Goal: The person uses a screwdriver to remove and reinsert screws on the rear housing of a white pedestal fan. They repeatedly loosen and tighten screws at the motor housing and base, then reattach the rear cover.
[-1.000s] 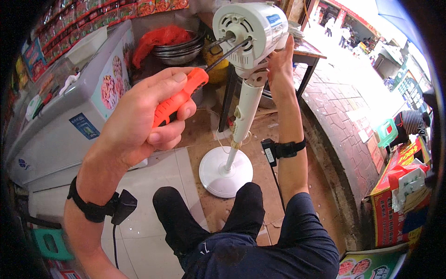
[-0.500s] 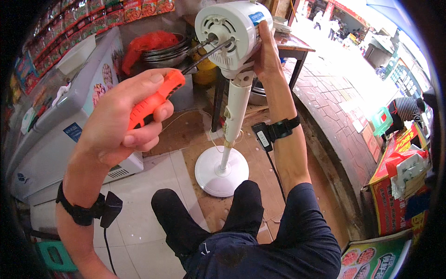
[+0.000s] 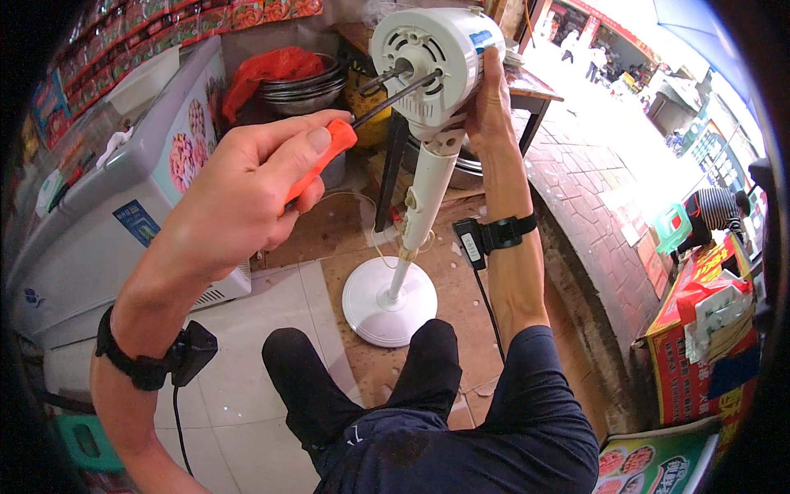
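A white pedestal fan without blades or grille stands before me: its motor housing (image 3: 411,49) sits atop a white pole (image 3: 428,185) and a round base (image 3: 389,309). With fingers wrapped round its orange handle, my left hand (image 3: 255,177) grips a screwdriver (image 3: 329,155). The screwdriver's dark shaft reaches to a slot at the right of the housing's face. A metal motor shaft (image 3: 380,81) sticks out of the middle of that face. Against the housing's right side, my right hand (image 3: 491,103) holds it, thumb on top; its other fingers are mostly hidden behind.
A grey-white chest freezer (image 3: 107,198) stands on the left, under hanging food packets (image 3: 164,45). Stacked metal bowls (image 3: 304,90) with a red bag lie behind it. At the back right is a wooden table (image 3: 539,84). A stone curb (image 3: 568,239) borders the paved street, where a person crouches.
The motor housing has shifted right in view, and both hands have moved right along with it. My left hand has turned over the handle, showing more of its back.
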A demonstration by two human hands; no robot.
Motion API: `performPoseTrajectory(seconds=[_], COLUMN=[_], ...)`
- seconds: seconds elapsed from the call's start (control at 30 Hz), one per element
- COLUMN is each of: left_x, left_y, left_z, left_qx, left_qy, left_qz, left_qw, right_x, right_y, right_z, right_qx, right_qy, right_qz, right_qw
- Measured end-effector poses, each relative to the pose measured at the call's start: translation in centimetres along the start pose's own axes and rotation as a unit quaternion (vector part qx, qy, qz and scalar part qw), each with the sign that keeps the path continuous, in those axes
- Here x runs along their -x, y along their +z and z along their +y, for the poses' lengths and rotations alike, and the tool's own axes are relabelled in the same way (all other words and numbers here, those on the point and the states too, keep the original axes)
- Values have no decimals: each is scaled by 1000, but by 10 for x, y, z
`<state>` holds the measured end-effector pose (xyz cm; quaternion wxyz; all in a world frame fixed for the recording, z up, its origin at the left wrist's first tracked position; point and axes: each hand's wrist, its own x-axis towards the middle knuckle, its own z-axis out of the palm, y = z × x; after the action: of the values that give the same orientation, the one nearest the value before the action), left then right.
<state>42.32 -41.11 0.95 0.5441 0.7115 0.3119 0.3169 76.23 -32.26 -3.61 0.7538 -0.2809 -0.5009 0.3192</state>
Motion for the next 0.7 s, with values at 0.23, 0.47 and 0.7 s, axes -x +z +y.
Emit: performPoseTrajectory(seconds=[0.23,0.47,0.7], left_x=[4,13,-70], left_y=[-6,-41,-83], left_z=[-8,-54,-38], left_qx=[30,27,101], left_qy=[-30,112,46], left_qz=[-16,-17,-11], left_qw=[999,993,994], right_x=[1,5,20], right_y=[-9,-20,-28], right_z=[2,13,4], right_qx=[-3,53,-12], right_qy=[11,-20,57], right_qz=[5,23,44], right_qw=[1000,998,997])
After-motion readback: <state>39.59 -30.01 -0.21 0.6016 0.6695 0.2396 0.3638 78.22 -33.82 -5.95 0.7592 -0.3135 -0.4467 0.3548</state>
